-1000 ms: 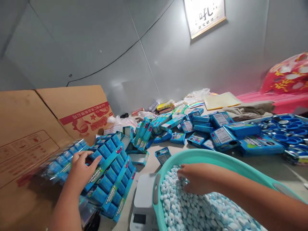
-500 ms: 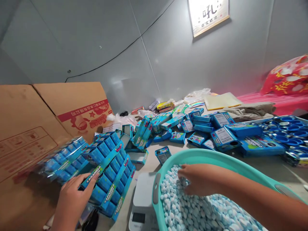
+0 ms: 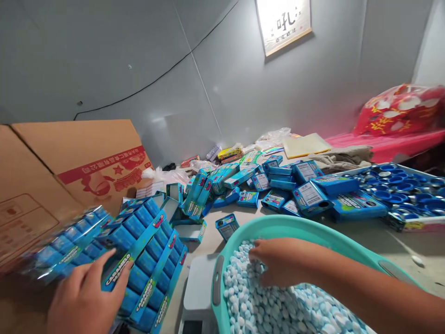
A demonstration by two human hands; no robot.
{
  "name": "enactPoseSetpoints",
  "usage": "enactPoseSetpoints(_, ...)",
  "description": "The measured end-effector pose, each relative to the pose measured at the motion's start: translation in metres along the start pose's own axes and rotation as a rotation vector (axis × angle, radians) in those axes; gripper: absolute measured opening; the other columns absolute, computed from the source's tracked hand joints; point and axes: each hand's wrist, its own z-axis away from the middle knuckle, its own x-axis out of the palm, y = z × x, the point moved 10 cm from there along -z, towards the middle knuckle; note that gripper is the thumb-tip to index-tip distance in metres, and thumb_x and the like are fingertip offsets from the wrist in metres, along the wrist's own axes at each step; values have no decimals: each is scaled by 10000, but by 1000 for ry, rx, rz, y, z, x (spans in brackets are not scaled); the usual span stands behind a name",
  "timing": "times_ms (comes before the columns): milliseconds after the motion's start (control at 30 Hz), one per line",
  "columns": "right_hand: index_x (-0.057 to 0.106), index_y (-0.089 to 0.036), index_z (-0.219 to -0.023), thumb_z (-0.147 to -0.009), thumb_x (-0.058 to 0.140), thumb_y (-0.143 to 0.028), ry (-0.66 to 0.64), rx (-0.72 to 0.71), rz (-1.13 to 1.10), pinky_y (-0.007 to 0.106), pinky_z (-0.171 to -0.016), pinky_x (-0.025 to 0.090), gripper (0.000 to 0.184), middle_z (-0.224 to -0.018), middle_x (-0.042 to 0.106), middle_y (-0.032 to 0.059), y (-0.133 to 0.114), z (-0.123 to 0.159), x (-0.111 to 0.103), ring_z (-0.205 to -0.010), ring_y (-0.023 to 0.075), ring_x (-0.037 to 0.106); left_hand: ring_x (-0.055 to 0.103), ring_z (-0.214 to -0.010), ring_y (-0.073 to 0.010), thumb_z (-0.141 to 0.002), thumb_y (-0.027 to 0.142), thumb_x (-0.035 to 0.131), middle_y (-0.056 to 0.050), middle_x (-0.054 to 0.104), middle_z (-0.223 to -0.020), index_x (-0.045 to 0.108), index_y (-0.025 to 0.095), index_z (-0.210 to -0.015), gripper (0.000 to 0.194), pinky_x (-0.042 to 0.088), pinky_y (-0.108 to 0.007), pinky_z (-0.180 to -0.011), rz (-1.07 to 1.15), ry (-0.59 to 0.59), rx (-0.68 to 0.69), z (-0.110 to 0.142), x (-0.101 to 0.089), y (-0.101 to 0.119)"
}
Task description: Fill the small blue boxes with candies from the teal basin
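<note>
My left hand (image 3: pixel 86 290) has thumb and forefinger around the near end of a blue "CARAMELO" tray (image 3: pixel 120 269), and its other fingers are hidden or partly spread. That tray is uppermost in a tilted stack of blue trays (image 3: pixel 148 287) filled with small blue packs. Just left of the hand lies a similar tray in clear wrap (image 3: pixel 69 246). My right hand (image 3: pixel 274 262) is curled into a heap of pale blue and white candies (image 3: pixel 285 301), its fingertips partly buried. The candies fill a turquoise tub (image 3: pixel 278 221).
Between stack and tub sits a white scale (image 3: pixel 198 287). Loose blue boxes (image 3: pixel 278 185) are piled behind the tub. A tray of blue round items (image 3: pixel 399 190) stands at right, a red bag (image 3: pixel 403 111) beyond it. A large carton (image 3: pixel 104 157) stands at left.
The view has turned slightly right, so most things appear shifted left. My left hand stays at the tray end, its fingers looking a little more spread. My right hand remains in the candies.
</note>
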Motion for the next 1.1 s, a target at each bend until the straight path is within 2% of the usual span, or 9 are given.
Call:
enactPoseSetpoints(67, 656, -285, -1311, -758, 624, -451, -3, 4, -5, 530, -791, 557, 578, -1309, 634, 135, 0, 0, -1, -1090, 434, 681, 625, -932, -347, -873, 489, 676, -148, 664, -972, 693, 164, -1109, 402, 483, -492, -921, 18, 118, 63, -7, -12, 39)
enactPoseSetpoints(133, 646, -298, -1331, -746, 637, -458, -7, 9, -6, 513, -755, 560, 606, -1303, 638, 123, 1, -1, -2, -1053, 429, 692, 634, -913, -298, -893, 462, 666, -100, 665, -962, 676, 208, -1073, 311, 496, -450, -911, 303, 26, 118, -16, 10, 84)
enactPoseSetpoints(233, 655, -302, -1323, -725, 669, -479, -13, 12, 8, 461, -701, 548, 624, -1290, 645, 112, 3, -4, -1, -1015, 413, 702, 634, -1046, -288, -910, 390, 635, -91, 661, -1110, 656, 232, -1176, 310, 486, -448, -967, 686, -401, 15, -27, 100, 145)
enactPoseSetpoints(333, 673, -315, -1297, -705, 704, -491, 6, 17, 30, 391, -634, 518, 619, -1306, 645, 96, 5, -8, -1, -1010, 382, 699, 580, -1258, -322, -737, 319, 825, -111, 643, -1305, 654, 219, -1255, 554, 450, -467, -1088, 821, -588, 53, -30, 174, 199)
enactPoseSetpoints(433, 701, -342, -1240, -678, 723, -466, 37, 31, 48, 318, -530, 444, 576, -1249, 684, 63, 9, -10, -5, -972, 346, 702, 690, -1061, -254, -785, 296, 822, -83, 730, -1121, 711, 163, -1100, 359, 544, -451, -973, 937, -749, 74, -21, 226, 228)
enactPoseSetpoints(533, 708, -354, -1224, -646, 740, -423, 51, 44, 61, 286, -475, 366, 583, -1199, 712, 46, 11, -8, -9, -944, 332, 701, 706, -1000, -219, -884, 314, 737, -79, 739, -1090, 702, 142, -1075, 259, 558, -451, -944, 1011, -754, 3, -16, 237, 218)
enactPoseSetpoints(800, 658, -315, -1321, -725, 708, -468, 24, 8, 49, 299, -523, 379, 618, -1281, 653, 81, 8, -7, -1, -955, 323, 688, 708, -1045, -298, -760, 493, 750, -111, 734, -1162, 658, 166, -1208, 562, 574, -397, -896, 1077, -664, -332, 6, 194, 114)
enactPoseSetpoints(967, 646, -317, -1309, -749, 700, -471, 11, 23, 0, 301, -573, 396, 584, -1270, 633, 67, 10, -7, 1, -996, 327, 682, 701, -1090, -331, -695, 460, 822, -121, 753, -1132, 714, 182, -1093, 498, 567, -420, -934, 1094, -851, -353, 51, 190, 103)
enactPoseSetpoints(1100, 648, -313, -1283, -697, 748, -465, 5, 53, -24, 280, -555, 358, 614, -1265, 631, 51, 12, -7, 1, -952, 304, 687, 620, -1265, -328, -669, 652, 815, -140, 697, -1294, 652, 207, -1252, 752, 539, -389, -1002, 1269, -883, -362, 46, 186, 100)
